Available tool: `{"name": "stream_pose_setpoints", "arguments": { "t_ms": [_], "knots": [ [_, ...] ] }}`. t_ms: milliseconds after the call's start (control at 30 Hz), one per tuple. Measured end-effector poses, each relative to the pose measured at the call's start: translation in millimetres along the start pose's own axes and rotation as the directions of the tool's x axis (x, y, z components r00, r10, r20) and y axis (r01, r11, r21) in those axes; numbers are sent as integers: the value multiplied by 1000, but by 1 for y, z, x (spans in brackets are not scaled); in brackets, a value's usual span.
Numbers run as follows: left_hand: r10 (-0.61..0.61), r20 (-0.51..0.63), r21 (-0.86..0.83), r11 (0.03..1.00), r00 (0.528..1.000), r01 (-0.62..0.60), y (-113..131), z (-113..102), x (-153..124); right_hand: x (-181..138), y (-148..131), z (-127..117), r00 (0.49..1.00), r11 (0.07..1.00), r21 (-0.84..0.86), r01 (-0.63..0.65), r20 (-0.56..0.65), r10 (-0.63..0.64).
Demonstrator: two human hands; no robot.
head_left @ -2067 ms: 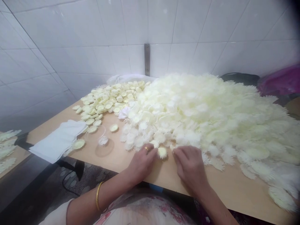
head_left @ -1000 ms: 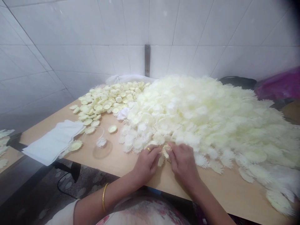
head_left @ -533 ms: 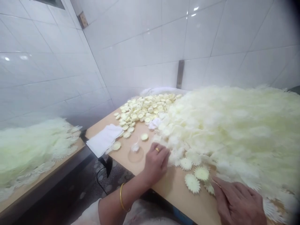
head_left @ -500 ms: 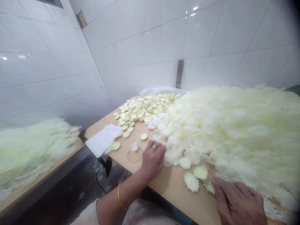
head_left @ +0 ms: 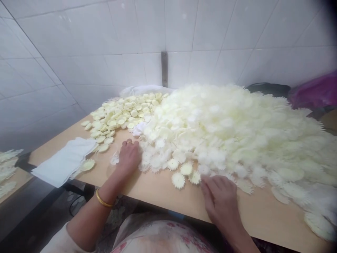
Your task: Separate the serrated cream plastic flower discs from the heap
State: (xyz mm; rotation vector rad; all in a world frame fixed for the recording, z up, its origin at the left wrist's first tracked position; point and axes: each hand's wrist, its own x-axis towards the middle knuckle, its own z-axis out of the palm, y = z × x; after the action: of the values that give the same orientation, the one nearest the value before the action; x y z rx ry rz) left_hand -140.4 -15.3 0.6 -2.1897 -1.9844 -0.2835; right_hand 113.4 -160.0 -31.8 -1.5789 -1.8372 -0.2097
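Note:
My left hand [head_left: 129, 158], with a ring and a gold bangle, rests on the tabletop with its fingers curled. It lies at the left edge of a big pile of thin, pale, tooth-edged flower-shaped discs [head_left: 223, 137]; whatever is under its fingers is hidden. My right hand [head_left: 221, 196] is at the pile's front edge, thumb and fingers drawn together. Its fingertips are beside a single tooth-edged disc [head_left: 195, 177], and I cannot make out what they hold. Two more loose discs [head_left: 178, 180] lie to the left of it.
Cupped pale-yellow pieces [head_left: 116, 119] are heaped at the back left of the wooden table [head_left: 158, 189]. White sheets [head_left: 65, 161] lie at the left edge. A clear ring with a white bit [head_left: 114, 159] is beside my left hand. A tiled wall [head_left: 131, 31] stands behind.
The view has swung right, bringing in a magenta bag and a dark rounded thing at the back right. My right hand has come closer to the loose discs; my left hand stays at the pile's edge.

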Motion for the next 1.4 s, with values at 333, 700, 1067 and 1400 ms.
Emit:
{"name": "stream_pose_setpoints", "arguments": {
  "t_ms": [333, 700, 1067, 1400],
  "knots": [
    [50, -266, -279, 952, 963, -126, 3, -10, -3, 1, -2, 3, 1000, 995, 101, 21, 5, -21],
    [399, 361, -858, -212, 843, 468, 107, -44, -66, 5, -10, -22, 874, 619, 618, -485, 361, 324],
    [573, 490, -784, -38, 656, 619, 134, -18, -76, 3, -1, -29, 769, 419, 646, -638, 506, 391],
    [519, 430, -903, 267, 739, 337, 142, -6, -78, 7, 8, -38, 746, 585, 497, -641, 584, 320]
  ]
}}
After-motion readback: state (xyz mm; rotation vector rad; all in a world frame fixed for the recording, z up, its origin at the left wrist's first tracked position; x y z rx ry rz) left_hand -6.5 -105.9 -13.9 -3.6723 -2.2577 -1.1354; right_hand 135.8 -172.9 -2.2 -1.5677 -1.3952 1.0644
